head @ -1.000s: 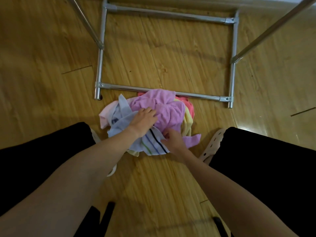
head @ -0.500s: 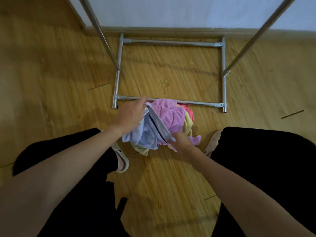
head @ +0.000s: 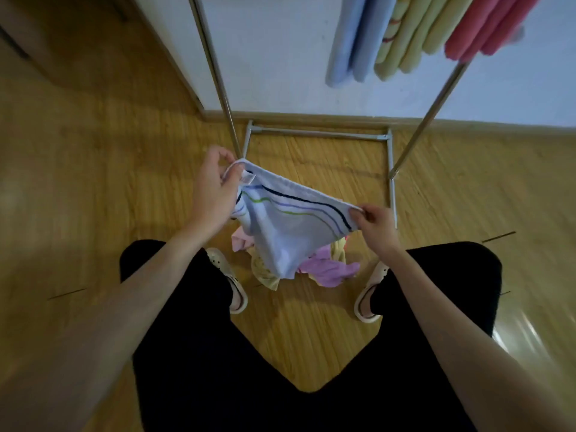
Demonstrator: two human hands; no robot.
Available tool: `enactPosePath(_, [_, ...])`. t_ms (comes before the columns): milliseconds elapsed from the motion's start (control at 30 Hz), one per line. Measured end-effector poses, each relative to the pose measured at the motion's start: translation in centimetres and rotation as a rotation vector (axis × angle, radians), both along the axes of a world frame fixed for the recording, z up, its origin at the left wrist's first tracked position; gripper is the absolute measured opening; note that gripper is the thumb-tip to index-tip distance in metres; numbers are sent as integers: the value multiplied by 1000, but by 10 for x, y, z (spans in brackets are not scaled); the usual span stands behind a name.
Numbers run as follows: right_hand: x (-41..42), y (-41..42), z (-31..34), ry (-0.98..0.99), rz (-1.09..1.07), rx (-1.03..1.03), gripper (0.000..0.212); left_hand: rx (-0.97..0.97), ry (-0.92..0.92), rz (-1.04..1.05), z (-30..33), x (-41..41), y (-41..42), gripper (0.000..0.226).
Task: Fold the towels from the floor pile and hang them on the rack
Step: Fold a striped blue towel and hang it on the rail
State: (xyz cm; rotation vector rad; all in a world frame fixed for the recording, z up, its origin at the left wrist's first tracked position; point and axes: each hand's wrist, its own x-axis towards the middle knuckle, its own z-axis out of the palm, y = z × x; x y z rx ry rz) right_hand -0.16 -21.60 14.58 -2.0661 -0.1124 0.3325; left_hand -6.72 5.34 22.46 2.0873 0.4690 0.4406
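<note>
Fingers of left hand (head: 215,188) are pinching one top corner of the striped towel (head: 290,226); right hand (head: 375,226) is pinching the opp. corner. Top edge is running left-high to right-low between both hands, w/ the rest hanging over the floor pile (head: 327,269). Rack (head: 389,169) is standing just beyond. Judgement: next fold is turning on bringing corner to corner.

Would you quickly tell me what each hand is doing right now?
Left hand: pinching a corner of the striped towel.
Right hand: pinching its other corner.
</note>
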Motion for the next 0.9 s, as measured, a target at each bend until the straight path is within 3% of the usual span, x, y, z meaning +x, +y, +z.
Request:
enactPosePath(133, [-6,-6,64,86,-142,195,20,-180,38,0,45,-9,-4,24])
enactPosePath(367, [-33,0,132,199,-240,354,31,-440,187,-208,102,-31,-33,27])
enactPosePath(500, [-45,5,153,273,-328,539,32,-455,239,-342,120,-38,-43,26])
enactPosePath(667, [-51,6,175,345,-549,761,25,-221,305,-568,146,-47,-44,31])
enactPosePath(767, [-53,6,184,297,-638,782,24,66,352,-684,150,-51,-39,39])
enactPosePath(900, [-54,6,193,277,-634,808,33,423,302,-690,155,-53,-36,28])
